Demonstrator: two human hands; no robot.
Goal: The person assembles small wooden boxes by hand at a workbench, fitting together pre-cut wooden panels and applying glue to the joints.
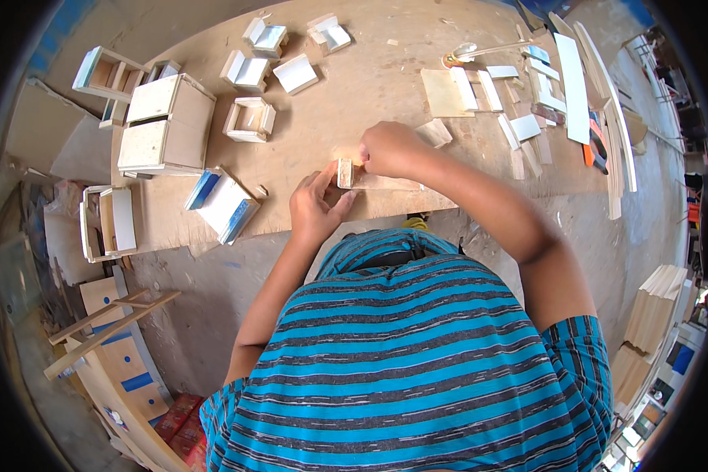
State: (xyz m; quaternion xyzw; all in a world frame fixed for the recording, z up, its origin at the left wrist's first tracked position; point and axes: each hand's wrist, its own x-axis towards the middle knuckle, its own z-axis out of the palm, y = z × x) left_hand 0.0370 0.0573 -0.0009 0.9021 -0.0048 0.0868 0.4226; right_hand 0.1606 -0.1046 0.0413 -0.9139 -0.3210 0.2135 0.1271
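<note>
Near the front edge of the wooden table, a small wooden block [345, 174] stands with its narrow end up. My left hand [316, 206] grips it from the left, index finger along its side and thumb close to its near end. Just right of the block, my right hand [395, 149] is curled closed, its knuckles up. Whatever its fingers hold is hidden under the hand. A flat strip of wood [389, 182] lies below the right wrist, and a small wood offcut [434, 134] sits just beyond the forearm.
Several small white-faced wooden pieces, including a tray-like box [249, 119], lie at the far left. Larger wooden boxes [167, 126] crowd the left edge. White strips [464, 89], an open can [456, 58], orange-handled pliers [595, 145] and long boards [572, 86] are at right.
</note>
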